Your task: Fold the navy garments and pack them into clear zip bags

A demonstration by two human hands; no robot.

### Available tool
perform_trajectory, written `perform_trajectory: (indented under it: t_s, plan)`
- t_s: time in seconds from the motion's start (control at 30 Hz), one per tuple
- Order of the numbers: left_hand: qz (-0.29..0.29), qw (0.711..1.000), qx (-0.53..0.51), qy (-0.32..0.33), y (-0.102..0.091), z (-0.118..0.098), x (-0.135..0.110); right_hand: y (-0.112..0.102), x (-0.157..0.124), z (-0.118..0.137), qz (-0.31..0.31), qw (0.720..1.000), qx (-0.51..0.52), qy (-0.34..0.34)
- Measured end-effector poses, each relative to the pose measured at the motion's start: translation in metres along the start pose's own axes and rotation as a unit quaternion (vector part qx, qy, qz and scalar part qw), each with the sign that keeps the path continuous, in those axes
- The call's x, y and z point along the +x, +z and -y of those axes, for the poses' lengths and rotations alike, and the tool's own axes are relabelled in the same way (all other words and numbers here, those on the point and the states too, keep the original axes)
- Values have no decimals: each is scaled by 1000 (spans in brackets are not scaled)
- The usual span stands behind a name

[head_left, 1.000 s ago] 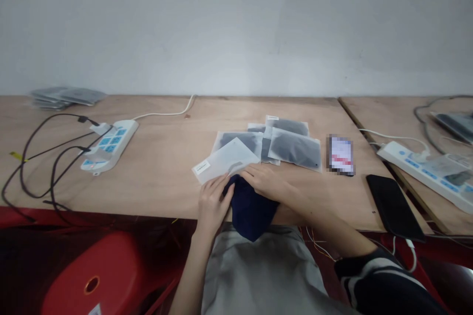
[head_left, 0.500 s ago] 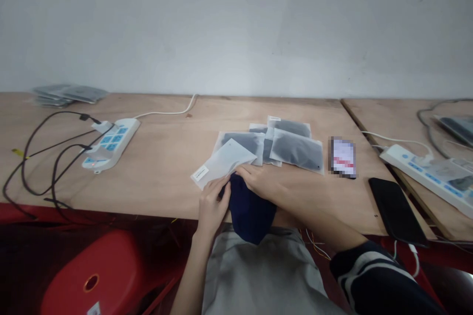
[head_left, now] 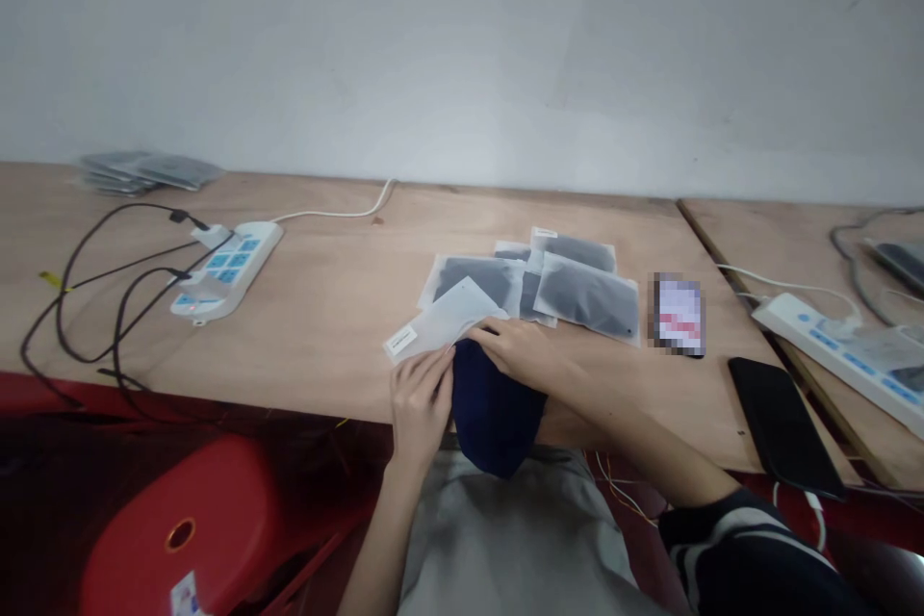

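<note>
A frosted plastic bag [head_left: 448,316] with a small white label lies slanted in front of me, its near edge at my fingers. A navy blue cloth item [head_left: 498,414] sits right below that edge and hangs over the table's front edge. My left hand [head_left: 423,397] is closed, with its fingertips pinching the bag's near edge beside the cloth. From the right, my right hand [head_left: 521,353] reaches across the cloth, fingers bent and closed at its top where it meets the bag. The fingertips partly hide the contact.
Several filled frosted bags [head_left: 588,294] lie behind my hands. A phone with a lit, blurred screen [head_left: 679,316] and a black phone [head_left: 785,423] are at right. Power strips [head_left: 231,271] with cables stand on both sides. More bags [head_left: 148,169] lie far left. A red stool [head_left: 180,520] is below.
The view has shifted slightly. My left fingers have straightened and lie more over the bag's edge, with the thumb less visible. The bag and cloth stay nearly in place.
</note>
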State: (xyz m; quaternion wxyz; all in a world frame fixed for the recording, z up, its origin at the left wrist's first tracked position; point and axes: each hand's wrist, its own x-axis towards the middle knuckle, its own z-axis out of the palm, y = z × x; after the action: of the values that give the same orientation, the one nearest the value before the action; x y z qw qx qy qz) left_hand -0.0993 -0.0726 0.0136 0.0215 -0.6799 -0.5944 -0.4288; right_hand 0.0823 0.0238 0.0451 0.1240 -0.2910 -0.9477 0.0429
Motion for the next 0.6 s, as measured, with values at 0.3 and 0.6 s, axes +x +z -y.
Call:
perform_trajectory:
  t_s: [0.3, 0.6]
  plan:
    - [-66, 997, 9, -42, 7, -7, -5, -2, -1, 15, 15, 995, -39, 92]
    - [-55, 998, -16, -18, 13, 4, -1, 10, 6, 29, 29, 972, -71, 222]
